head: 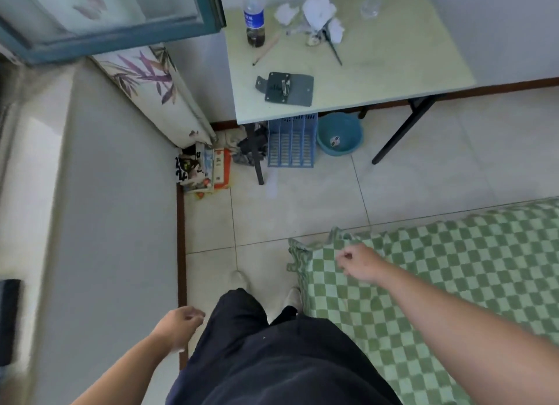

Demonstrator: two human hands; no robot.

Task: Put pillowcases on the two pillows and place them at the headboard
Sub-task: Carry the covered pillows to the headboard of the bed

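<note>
Lying on the bed at lower right, one green-checked pillow point(393, 283) sits with its frilled corner toward the tiled floor point(302, 199). The right hand point(358, 262) hovers over that corner, fingers curled, seemingly gripping nothing. The left hand point(178, 324) hangs loosely curled and empty beside the dark trousers point(272, 359). Beyond: one tabletop point(378, 72), one bottle point(254, 17), one blue rack point(292, 141), one teal basin point(340, 134).

right hand point(358, 262) over green checked pillow point(408, 283) | left hand point(178, 324) loosely curled, holding nothing
</note>
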